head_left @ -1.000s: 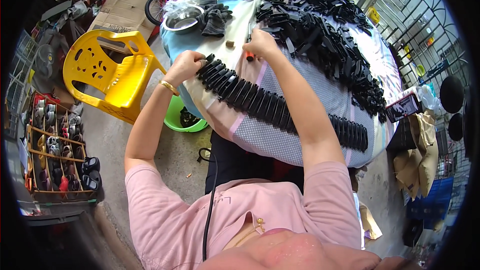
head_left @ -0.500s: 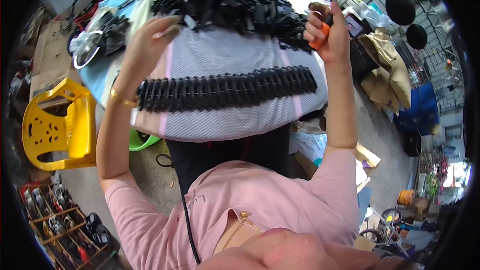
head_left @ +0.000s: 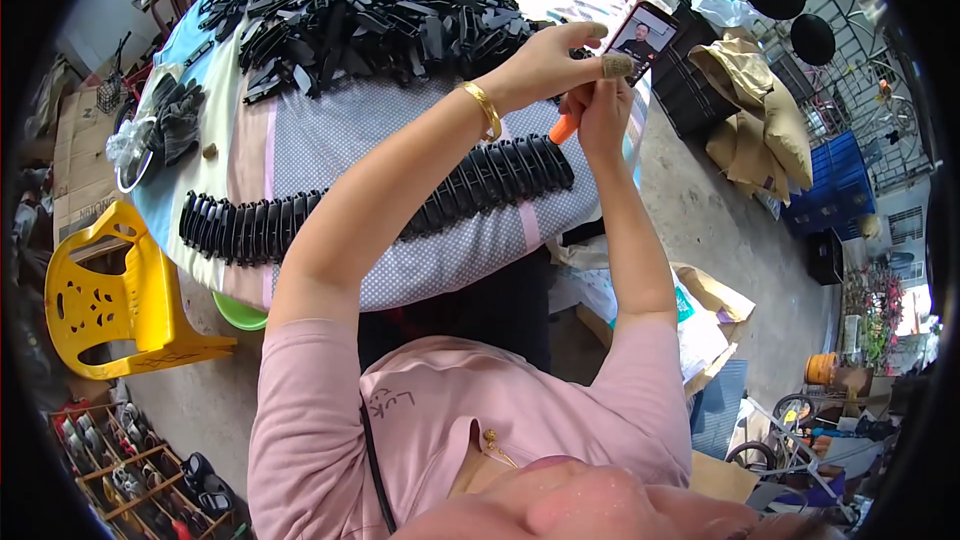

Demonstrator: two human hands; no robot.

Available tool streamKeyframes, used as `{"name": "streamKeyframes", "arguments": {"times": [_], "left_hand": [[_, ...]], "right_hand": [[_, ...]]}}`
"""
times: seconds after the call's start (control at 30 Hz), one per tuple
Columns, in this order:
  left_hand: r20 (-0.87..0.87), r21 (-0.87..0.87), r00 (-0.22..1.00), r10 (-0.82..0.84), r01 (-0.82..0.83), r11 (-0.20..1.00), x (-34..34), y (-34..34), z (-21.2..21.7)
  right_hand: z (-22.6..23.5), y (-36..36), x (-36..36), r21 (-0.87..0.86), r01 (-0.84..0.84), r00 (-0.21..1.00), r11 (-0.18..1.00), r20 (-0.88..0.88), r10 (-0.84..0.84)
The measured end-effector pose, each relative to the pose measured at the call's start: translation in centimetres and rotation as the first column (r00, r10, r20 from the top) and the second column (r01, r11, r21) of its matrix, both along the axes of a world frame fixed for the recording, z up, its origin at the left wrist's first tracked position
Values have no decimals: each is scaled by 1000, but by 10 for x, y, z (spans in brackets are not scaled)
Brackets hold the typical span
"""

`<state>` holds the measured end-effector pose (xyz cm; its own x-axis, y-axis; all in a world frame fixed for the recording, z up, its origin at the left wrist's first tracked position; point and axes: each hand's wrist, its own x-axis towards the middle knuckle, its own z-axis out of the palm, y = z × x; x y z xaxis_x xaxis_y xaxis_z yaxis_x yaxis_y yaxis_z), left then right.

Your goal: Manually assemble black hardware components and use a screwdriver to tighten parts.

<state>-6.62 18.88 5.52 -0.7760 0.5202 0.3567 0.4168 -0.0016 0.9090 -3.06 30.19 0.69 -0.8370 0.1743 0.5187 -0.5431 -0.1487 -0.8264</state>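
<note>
Both hands meet at the upper right of the frame, over the far right edge of the bench [head_left: 420, 270]. The left hand [head_left: 548, 58] reaches across from the left, a gold bangle [head_left: 484, 108] on its wrist, fingers curled with the fingertips [head_left: 616, 65] touching the lower edge of a phone [head_left: 643, 33]. The phone stands tilted at the bench's edge with its screen lit. The right hand [head_left: 603, 112] comes up from below, closed around an orange handle [head_left: 563, 127]; only the handle's lower end shows, so the rest of that tool cannot be told.

Just below the hands, a long row of black parts [head_left: 370, 205] lies packed side by side across the dotted cloth, running from the left middle of the frame up toward the handle. The left forearm crosses over the row. A big loose heap of black parts [head_left: 350, 20] covers the upper part of the bench, near the left hand.

At the upper left of the bench lie dark gloves [head_left: 178, 115] beside a clear bag [head_left: 130, 145]. A yellow chair [head_left: 105, 305] stands on the floor at the left, with a green bowl [head_left: 238, 314] under the bench's edge. A brown sack [head_left: 755, 115] sits at the upper right, beyond the phone.
</note>
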Motion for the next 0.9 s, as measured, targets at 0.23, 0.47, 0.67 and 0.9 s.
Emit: {"name": "streamKeyframes", "arguments": {"times": [0.23, 0.47, 0.67, 0.9], "left_hand": [[120, -96, 983, -138, 150, 984, -8, 12, -3], [62, -117, 997, 52, -45, 992, -8, 22, -25], [-21, -114, 988, 151, -152, 982, -5, 28, -30], [-44, -35, 978, 204, -206, 978, -6, 28, -25]], "right_hand": [[-13, -4, -8, 126, 40, 996, 991, 79, -50], [-29, -13, -8, 140, 44, 997, 989, 53, -51], [-36, 1, -10, 149, -37, 985, 988, 173, 11], [-26, -11, -7, 29, 90, 996, 996, -9, -90]]}}
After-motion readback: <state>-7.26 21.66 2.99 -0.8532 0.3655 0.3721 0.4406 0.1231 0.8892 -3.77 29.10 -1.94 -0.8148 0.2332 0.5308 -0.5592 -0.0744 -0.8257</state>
